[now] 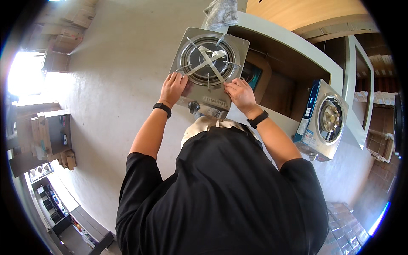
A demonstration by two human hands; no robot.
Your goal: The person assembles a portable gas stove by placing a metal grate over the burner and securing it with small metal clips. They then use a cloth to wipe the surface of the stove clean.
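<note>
A single-burner gas stove [193, 94] with a steel top and a black knob lies in front of my body. Two pale strips of adhesive tape [199, 67] cross over its round burner and pan supports. My left hand [172, 89] is at the stove's left edge, its fingers curled together at the near end of one strip. At the near right, my right hand [241, 95] pinches the end of the other strip between thumb and fingers, against the steel top. Both fingertips are partly hidden.
Right of me stands a second gas stove [329, 117] with a blue side, beside an open cabinet [293, 68]. A grey cloth [222, 13] lies beyond the stove. Cardboard boxes [55, 136] are stacked at the left, and a wooden board [306, 12] is at the far right.
</note>
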